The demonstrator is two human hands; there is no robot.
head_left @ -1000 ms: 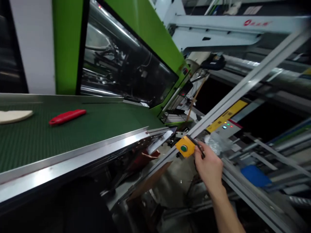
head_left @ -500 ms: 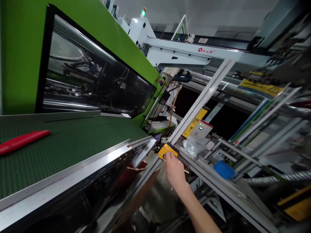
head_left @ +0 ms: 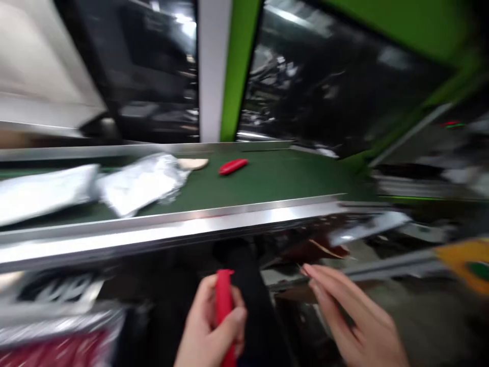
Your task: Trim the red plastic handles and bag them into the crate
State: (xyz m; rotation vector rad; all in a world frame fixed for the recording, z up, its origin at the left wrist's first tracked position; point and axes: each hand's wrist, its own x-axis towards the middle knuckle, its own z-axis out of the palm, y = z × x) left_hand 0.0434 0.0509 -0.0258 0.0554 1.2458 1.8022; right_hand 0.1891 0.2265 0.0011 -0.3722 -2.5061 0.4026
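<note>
**Left hand gripping a red tool below the conveyor**

The left hand [head_left: 208,326] is clenching a blurred red tool [head_left: 224,311], holding it upright just below the conveyor's steel edge [head_left: 171,229]. The right hand [head_left: 355,316] is staying open and empty, near the left. Across the green belt [head_left: 275,173], foil bags [head_left: 141,183], a cream piece [head_left: 193,163] and a second red tool [head_left: 233,166] are lying. A yellow box [head_left: 458,260] is showing at right.
</note>
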